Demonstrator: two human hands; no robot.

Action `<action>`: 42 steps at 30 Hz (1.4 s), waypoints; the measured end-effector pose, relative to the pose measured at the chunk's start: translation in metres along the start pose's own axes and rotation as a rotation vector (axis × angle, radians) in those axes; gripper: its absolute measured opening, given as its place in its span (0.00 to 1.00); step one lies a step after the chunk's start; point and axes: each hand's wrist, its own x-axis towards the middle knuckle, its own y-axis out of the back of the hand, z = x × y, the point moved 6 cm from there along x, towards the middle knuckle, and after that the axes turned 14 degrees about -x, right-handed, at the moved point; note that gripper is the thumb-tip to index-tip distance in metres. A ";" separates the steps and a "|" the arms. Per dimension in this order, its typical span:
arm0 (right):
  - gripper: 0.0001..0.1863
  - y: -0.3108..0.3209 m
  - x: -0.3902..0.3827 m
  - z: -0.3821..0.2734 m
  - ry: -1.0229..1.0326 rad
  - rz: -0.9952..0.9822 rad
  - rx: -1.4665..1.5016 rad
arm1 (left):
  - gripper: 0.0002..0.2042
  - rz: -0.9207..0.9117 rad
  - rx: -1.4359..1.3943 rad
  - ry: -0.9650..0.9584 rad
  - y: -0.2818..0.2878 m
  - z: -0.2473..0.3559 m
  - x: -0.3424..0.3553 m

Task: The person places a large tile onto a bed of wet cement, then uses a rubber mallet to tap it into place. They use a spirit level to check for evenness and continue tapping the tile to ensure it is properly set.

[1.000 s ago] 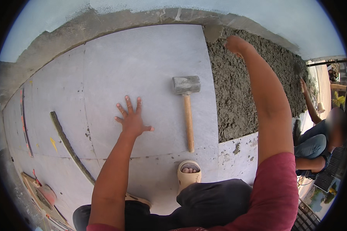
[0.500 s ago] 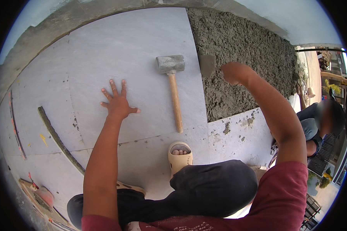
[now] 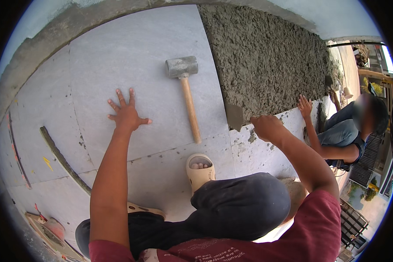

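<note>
My left hand (image 3: 128, 116) lies flat on a large grey floor tile (image 3: 131, 52), its fingers spread and holding nothing. My right hand (image 3: 267, 128) is closed round the handle of a trowel (image 3: 234, 117). The trowel's flat blade sits at the tile's right edge, by the near corner of a bed of wet grey mortar (image 3: 266, 56). Between my hands a mallet (image 3: 182, 66) with a grey head and wooden handle rests on the tile, touched by neither hand.
At the right a person (image 3: 336, 131) squats by the mortar, one hand near its edge. A long dark strip (image 3: 65, 159) lies on the tiles at left. Tools on a board (image 3: 52, 229) are at lower left. A wall (image 3: 353, 17) bounds the far side.
My right hand has drawn the trowel nearer along the tile's edge to the mortar's near corner. The other person has leaned in, with hands now at the mortar. My left hand stays on the tile.
</note>
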 end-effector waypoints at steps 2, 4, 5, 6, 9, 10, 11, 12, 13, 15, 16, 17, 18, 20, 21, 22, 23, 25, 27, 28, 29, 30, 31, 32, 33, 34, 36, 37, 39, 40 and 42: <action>0.11 -0.007 -0.007 -0.002 -0.013 0.027 0.031 | 0.71 0.001 0.001 0.006 0.000 0.001 -0.002; 0.10 -0.009 -0.012 -0.004 -0.009 0.035 0.004 | 0.71 0.002 0.001 0.003 -0.001 0.001 -0.002; 0.10 -0.011 -0.013 -0.006 -0.004 0.040 0.003 | 0.71 0.003 0.001 0.002 -0.001 0.001 -0.002; 0.10 -0.012 -0.015 -0.007 -0.001 0.046 0.000 | 0.71 0.002 0.001 0.003 0.000 0.002 -0.003; 0.10 -0.017 -0.017 -0.005 0.001 0.039 0.015 | 0.72 0.003 0.002 0.002 0.000 0.003 -0.003; 0.10 -0.021 -0.020 -0.005 0.002 0.038 0.017 | 0.72 0.006 0.003 0.000 -0.001 0.002 -0.001; 0.10 -0.026 -0.024 -0.006 0.003 0.037 0.019 | 0.72 0.009 0.003 -0.002 -0.002 0.001 0.000; 0.11 -0.029 -0.026 -0.006 0.004 0.036 0.020 | 0.72 0.016 0.004 -0.005 -0.003 0.001 0.001; 0.10 -0.029 -0.027 -0.005 -0.006 0.031 0.016 | 0.72 0.022 0.004 -0.008 -0.004 0.000 0.002; 0.11 -0.025 -0.033 0.000 -0.033 0.019 0.009 | 0.71 0.010 -0.003 -0.023 -0.005 0.004 0.002; 0.11 -0.013 -0.034 0.007 -0.057 0.054 0.037 | 0.71 0.002 -0.003 -0.021 -0.001 0.007 -0.002; 0.12 0.004 -0.039 0.017 -0.080 0.089 0.065 | 0.70 -0.004 -0.004 -0.018 0.001 0.007 -0.005; 0.13 0.015 -0.044 0.025 -0.105 0.118 0.097 | 0.70 0.000 -0.004 -0.016 0.001 0.004 -0.006; 0.17 0.045 -0.040 0.046 -0.240 0.349 0.219 | 0.70 0.019 -0.010 -0.023 0.005 0.001 -0.005; 0.18 0.052 -0.027 0.058 -0.284 0.461 0.217 | 0.70 0.011 -0.007 -0.018 0.006 0.000 -0.005; 0.18 0.062 -0.017 0.068 -0.323 0.509 0.202 | 0.70 -0.003 -0.003 -0.024 0.002 0.003 -0.005; 0.18 0.074 -0.006 0.079 -0.360 0.557 0.187 | 0.70 -0.017 0.001 -0.027 -0.001 0.005 -0.004; 0.17 0.099 0.034 0.094 -0.342 0.612 0.183 | 0.70 -0.012 0.002 -0.021 0.003 0.005 -0.003; 0.15 0.123 0.071 0.110 -0.282 0.669 0.137 | 0.71 -0.013 0.003 -0.022 0.002 0.006 -0.004; 0.14 0.138 0.084 0.118 -0.294 0.660 0.107 | 0.72 -0.008 0.000 -0.025 0.001 0.007 -0.003; 0.14 0.155 0.097 0.123 -0.302 0.655 0.075 | 0.73 -0.001 -0.005 -0.025 0.002 0.007 -0.002; 0.14 0.172 0.110 0.128 -0.300 0.655 0.064 | 0.73 -0.001 -0.001 -0.021 0.002 0.006 -0.002; 0.15 0.190 0.120 0.134 -0.301 0.653 0.047 | 0.73 -0.002 -0.004 -0.020 0.003 0.006 -0.002; 0.16 0.207 0.130 0.140 -0.302 0.650 0.028 | 0.73 -0.004 -0.008 -0.020 0.003 0.006 -0.002; 0.16 0.220 0.142 0.146 -0.287 0.621 0.013 | 0.73 -0.008 -0.012 -0.020 0.003 0.006 -0.003; 0.16 0.232 0.156 0.150 -0.271 0.592 0.000 | 0.73 -0.011 -0.016 -0.019 0.003 0.005 -0.002; 0.17 0.257 0.184 0.152 -0.251 0.549 -0.040 | 0.73 -0.017 -0.023 -0.013 0.002 0.002 0.000; 0.18 0.268 0.198 0.152 -0.249 0.531 -0.064 | 0.73 -0.022 -0.024 -0.012 0.001 0.001 0.001; 0.18 0.286 0.221 0.150 -0.261 0.479 -0.055 | 0.73 -0.031 -0.028 -0.009 0.000 0.001 0.002; 0.17 0.295 0.231 0.147 -0.277 0.443 -0.022 | 0.73 -0.034 -0.030 -0.008 0.000 0.001 0.002; 0.15 0.298 0.253 0.159 -0.301 0.416 -0.011 | 0.73 -0.051 -0.033 -0.018 0.002 0.005 0.002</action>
